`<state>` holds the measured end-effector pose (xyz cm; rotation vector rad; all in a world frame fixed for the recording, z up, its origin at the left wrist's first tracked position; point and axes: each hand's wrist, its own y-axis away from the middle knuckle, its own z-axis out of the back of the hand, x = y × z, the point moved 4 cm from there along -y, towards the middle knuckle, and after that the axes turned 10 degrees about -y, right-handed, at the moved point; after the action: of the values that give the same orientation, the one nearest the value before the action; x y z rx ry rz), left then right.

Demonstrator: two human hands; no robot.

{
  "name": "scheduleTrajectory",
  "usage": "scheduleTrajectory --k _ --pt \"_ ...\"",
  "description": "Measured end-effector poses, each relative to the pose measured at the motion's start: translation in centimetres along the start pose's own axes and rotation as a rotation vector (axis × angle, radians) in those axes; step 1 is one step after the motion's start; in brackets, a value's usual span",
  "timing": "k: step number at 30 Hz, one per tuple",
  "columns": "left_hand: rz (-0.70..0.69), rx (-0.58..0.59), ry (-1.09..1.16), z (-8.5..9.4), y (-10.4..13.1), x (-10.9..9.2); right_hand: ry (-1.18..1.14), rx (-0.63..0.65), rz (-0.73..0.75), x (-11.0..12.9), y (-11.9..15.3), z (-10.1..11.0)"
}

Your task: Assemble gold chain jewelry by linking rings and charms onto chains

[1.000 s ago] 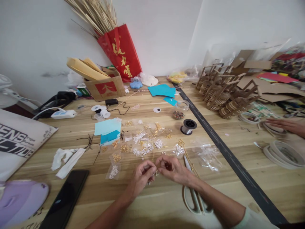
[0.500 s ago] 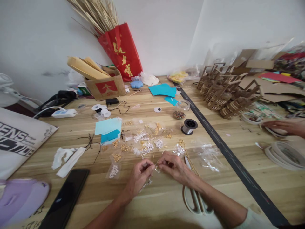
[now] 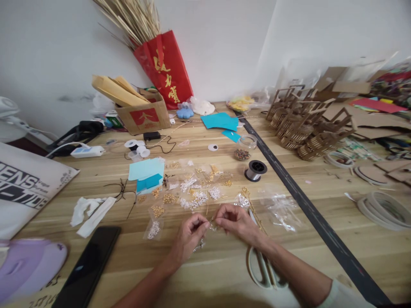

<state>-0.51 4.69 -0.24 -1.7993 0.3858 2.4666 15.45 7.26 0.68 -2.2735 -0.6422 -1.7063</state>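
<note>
the left hand (image 3: 192, 234) is in a narrow pinch, thumb against index finger, and grips a fine silver-coloured chain (image 3: 201, 245). the right hand (image 3: 236, 222) is likewise pinched narrow at the upper end of the chain; the exact contact point is too small to make out. the chain is located between the two sets of fingertips, with one portion hanging beneath the left hand.

the right forearm crosses above the scissors (image 3: 263, 271), which lie on the wooden table (image 3: 221, 273). a gold-coloured chain (image 3: 246, 194) lies beside the scissor blades. clear plastic bags (image 3: 281, 211) are located to the right of these items. directly beyond the hands, small silver-coloured parts (image 3: 199, 199) lie in a loose group, with gold-coloured parts (image 3: 169, 199) to their left.

farther out, a wire spool (image 3: 256, 172) stands near a dish of beads (image 3: 242, 154). light blue paper (image 3: 144, 169) lies to the left of the parts. a dark phone (image 3: 88, 265) lies at the near left, below white strips (image 3: 96, 217). at the rear, a red bag (image 3: 168, 70) leans behind a cardboard box (image 3: 144, 119). small wooden baskets (image 3: 310, 126) stand at the rear right, beyond a dark strip (image 3: 308, 205) running along the table.
</note>
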Motion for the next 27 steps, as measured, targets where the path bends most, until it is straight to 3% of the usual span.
scheduleTrajectory --k 6,17,27 --pt "-0.003 0.027 0.026 -0.1 0.2 0.1 -0.156 0.069 -0.037 0.2 0.0 -0.8" --pt "-0.048 0.076 -0.001 -0.4 0.6 -0.7 -0.058 0.081 -0.067 0.1 0.1 -1.0" --pt "-0.058 0.001 -0.082 0.3 0.5 -1.3 0.081 0.039 -0.030 -0.1 0.2 -0.4"
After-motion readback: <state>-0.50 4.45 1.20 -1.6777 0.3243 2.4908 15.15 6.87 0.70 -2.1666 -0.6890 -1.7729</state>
